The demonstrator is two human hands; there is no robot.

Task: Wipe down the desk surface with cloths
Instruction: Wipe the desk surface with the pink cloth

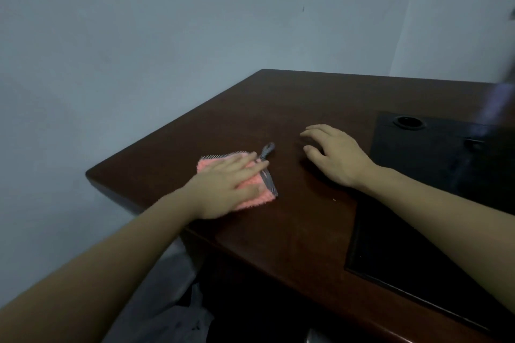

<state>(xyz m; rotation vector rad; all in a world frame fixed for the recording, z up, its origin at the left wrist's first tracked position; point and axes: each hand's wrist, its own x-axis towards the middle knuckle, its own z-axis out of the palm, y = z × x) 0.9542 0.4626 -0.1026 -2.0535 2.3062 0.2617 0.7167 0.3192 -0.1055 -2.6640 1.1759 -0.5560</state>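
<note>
A pink fluffy cloth [257, 198] with a grey striped trim and hanging loop lies flat on the dark brown wooden desk [292, 231], near its left corner. My left hand [225, 184] presses on the cloth with straight fingers and covers most of it. My right hand [334, 154] rests on the bare desk to the right of the cloth, fingers loosely bent with the tips touching the wood, holding nothing.
A black inlaid pad [412, 245] covers the right part of the desk, with a round cable hole [408, 122] at its far end. The desk's left edge drops off beside the cloth. A pale wall stands behind. Plastic bags [178, 312] lie below the desk's near edge.
</note>
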